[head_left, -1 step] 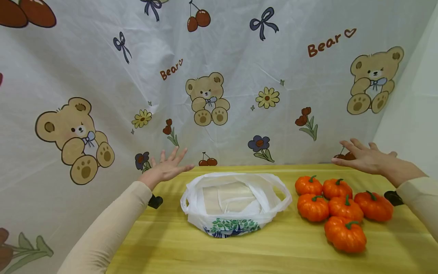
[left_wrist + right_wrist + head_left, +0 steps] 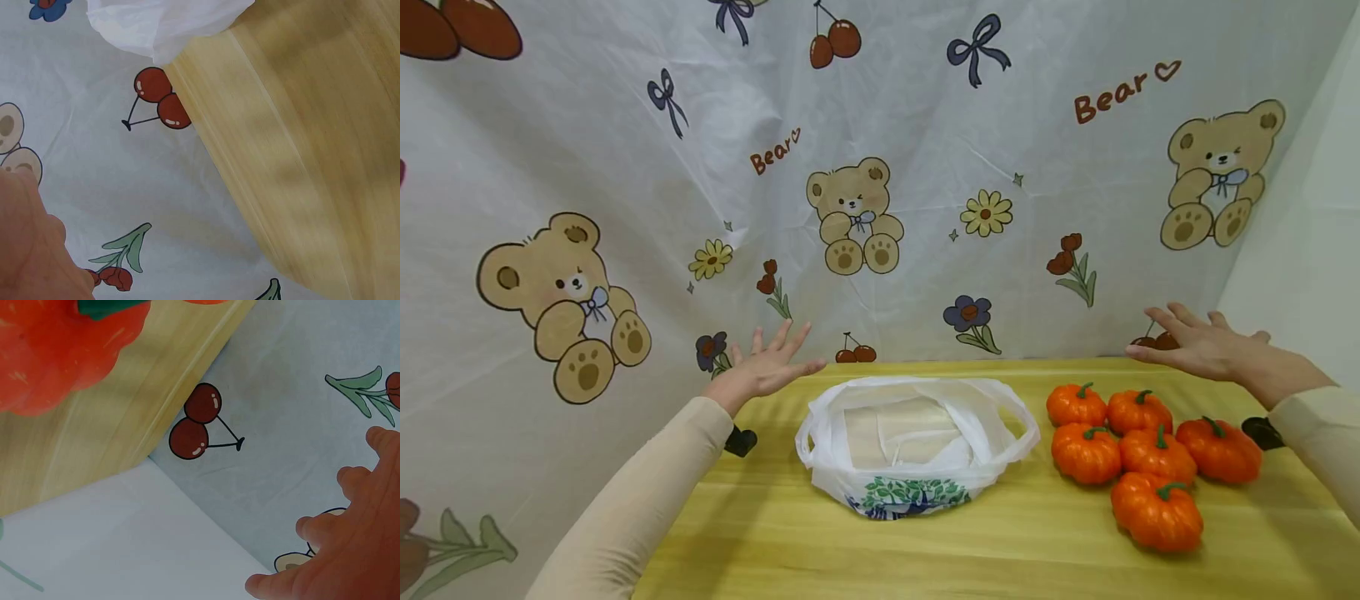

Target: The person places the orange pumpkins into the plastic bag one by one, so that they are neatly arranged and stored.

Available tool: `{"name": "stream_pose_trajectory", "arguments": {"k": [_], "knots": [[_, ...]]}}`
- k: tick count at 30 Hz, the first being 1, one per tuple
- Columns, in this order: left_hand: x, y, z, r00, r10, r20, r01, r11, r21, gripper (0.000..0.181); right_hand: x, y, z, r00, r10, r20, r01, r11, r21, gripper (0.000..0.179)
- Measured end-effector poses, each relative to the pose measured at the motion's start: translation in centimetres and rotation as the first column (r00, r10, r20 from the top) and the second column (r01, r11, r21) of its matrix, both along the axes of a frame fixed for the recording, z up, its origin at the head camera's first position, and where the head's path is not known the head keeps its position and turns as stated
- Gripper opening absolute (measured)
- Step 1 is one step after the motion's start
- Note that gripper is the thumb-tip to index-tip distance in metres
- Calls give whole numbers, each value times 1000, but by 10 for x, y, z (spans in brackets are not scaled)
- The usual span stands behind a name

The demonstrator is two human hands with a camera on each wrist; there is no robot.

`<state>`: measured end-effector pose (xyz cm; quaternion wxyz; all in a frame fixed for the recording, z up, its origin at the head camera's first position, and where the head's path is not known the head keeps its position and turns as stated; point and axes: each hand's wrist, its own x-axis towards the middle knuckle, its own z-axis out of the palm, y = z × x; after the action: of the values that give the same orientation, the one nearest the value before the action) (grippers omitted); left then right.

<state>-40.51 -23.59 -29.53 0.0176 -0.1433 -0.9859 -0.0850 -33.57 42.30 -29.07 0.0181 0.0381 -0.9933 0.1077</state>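
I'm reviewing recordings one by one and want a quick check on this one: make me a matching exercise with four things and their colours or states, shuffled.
1. bag
2. pumpkins
3. left hand
4. table

A. spread, holding nothing
B. yellow, wood-grained
C. white, open at the top
D. orange, with green stems

Pairs: 1-C, 2-D, 3-A, 4-B

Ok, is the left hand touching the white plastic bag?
Apart. The left wrist view shows the left hand at lower left and the white plastic bag at the top, with patterned sheet plainly visible between them.
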Motion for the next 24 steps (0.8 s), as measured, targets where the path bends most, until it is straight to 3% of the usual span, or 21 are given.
{"name": "stream_pose_trajectory", "arguments": {"k": [7,14,19,24], "knots": [[7,1,2,999,-33,-13,34,999,30,89,2,-1,1,1000,3,-6,-3,1000,-5,99],[17,2,2,998,-60,15,59,996,71,90,6,-7,3,1000,23,-17,-23,1000,2,99],[18,0,-3,996,-88,15,86,991,104,91,8,-13,4,997,62,-52,-61,998,20,95],[15,-4,-8,988,-155,8,152,973,174,86,8,-16,6,992,90,-88,-88,996,27,92]]}}
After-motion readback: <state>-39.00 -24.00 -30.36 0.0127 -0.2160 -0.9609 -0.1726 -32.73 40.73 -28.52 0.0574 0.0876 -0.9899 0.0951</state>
